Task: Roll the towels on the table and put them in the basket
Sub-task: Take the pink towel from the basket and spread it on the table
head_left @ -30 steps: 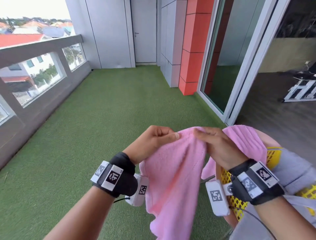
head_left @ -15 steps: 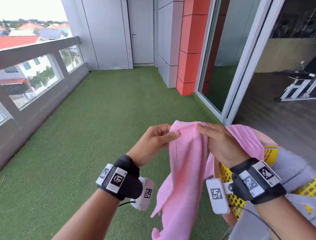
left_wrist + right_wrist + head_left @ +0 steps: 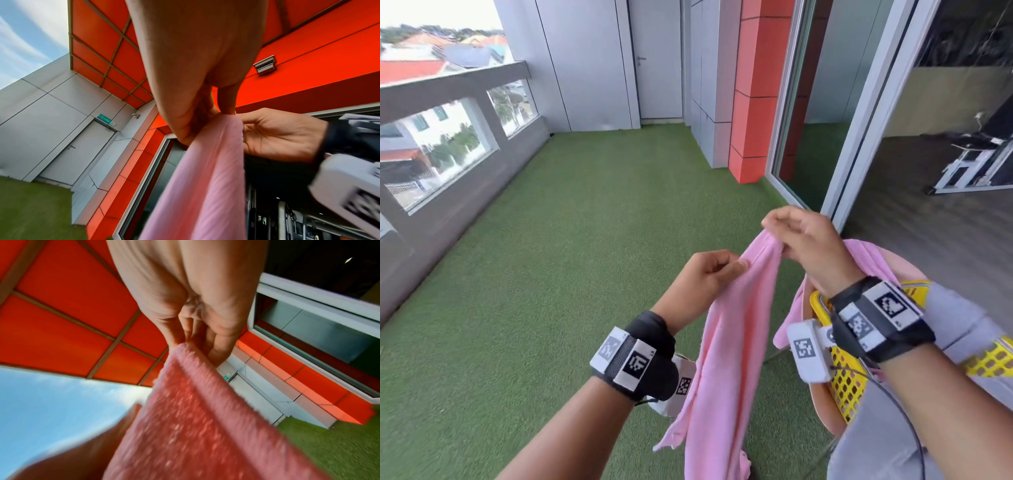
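Note:
A pink towel (image 3: 726, 359) hangs in the air in front of me as a long narrow strip, gathered at its top. My left hand (image 3: 739, 265) pinches its left edge between thumb and fingers. My right hand (image 3: 777, 238) sits a little higher and pinches the top corner. The left wrist view has the left hand (image 3: 205, 121) nipping the towel (image 3: 205, 178), with the right hand (image 3: 277, 134) just behind it. In the blurred right wrist view, the right hand (image 3: 185, 344) holds the towel (image 3: 195, 418) by its edge. A yellow perforated basket (image 3: 849, 387) stands at the lower right, under my right wrist.
A second pink towel (image 3: 869, 260) and a grey cloth (image 3: 962, 325) lie over the basket. A salmon-pink rounded edge (image 3: 825, 414) shows below the basket. Green turf (image 3: 551, 274) covers the balcony floor, with a grey parapet (image 3: 448, 192) left and a sliding glass door (image 3: 825, 120) right.
The towel's top edge, held spread between both hands before, is now bunched narrow. My right hand has risen above the left, and the towel hangs straighter.

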Demonstrator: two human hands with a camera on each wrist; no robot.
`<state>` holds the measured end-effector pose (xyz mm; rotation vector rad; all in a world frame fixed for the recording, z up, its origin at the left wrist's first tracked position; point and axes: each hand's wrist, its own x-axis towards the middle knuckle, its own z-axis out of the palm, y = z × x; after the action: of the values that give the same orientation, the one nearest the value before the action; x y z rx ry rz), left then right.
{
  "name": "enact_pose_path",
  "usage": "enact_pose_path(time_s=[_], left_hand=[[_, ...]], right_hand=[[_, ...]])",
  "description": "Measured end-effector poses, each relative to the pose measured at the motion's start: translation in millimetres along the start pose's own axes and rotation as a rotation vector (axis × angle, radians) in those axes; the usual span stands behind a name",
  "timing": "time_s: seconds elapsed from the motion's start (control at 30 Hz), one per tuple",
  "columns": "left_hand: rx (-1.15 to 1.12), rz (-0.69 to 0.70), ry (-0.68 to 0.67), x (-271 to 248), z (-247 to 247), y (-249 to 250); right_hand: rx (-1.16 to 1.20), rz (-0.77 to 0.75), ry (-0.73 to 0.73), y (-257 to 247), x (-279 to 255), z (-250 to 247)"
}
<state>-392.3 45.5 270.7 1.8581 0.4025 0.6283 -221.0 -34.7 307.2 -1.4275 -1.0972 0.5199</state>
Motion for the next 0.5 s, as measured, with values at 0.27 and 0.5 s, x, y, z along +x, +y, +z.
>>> enact_pose_path(time_s=[0.27,0.5], left_hand=[[-0.028,-0.063,0.142,-1.2,-0.5,-9.2],[-0.117,-0.11,-0.119,-13.2,24.9,-13.1]], right_hand=[[-0.231,0.049,-0.227,-3.1,-16.3,-2.1],[-0.114,0.139,-0.113,11.9,-47.3,-29.6]])
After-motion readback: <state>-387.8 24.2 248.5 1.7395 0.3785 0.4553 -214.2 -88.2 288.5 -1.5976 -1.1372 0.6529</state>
